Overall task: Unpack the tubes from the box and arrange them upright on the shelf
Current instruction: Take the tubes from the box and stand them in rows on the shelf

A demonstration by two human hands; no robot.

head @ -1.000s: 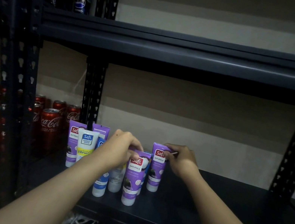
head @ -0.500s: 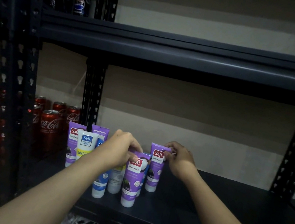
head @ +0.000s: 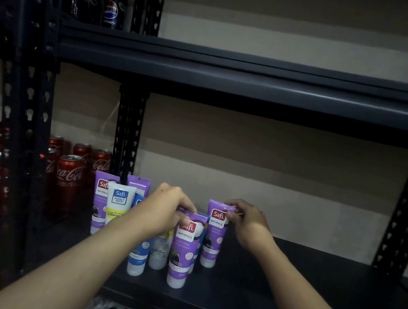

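While both forearms reach forward over the shelf (head: 282,290), the left hand (head: 168,210) curls its fingers over the crimped top of the front purple tube (head: 182,254). The right hand (head: 247,224) pinches the rear purple tube (head: 212,240) by its top. Both tubes stand upright, caps down.

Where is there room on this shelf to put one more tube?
The bare shelf board between the right purple tube and the right post is free. The left end is crowded: tubes stand packed, with the left hand on the front purple tube and the right hand on the right one.
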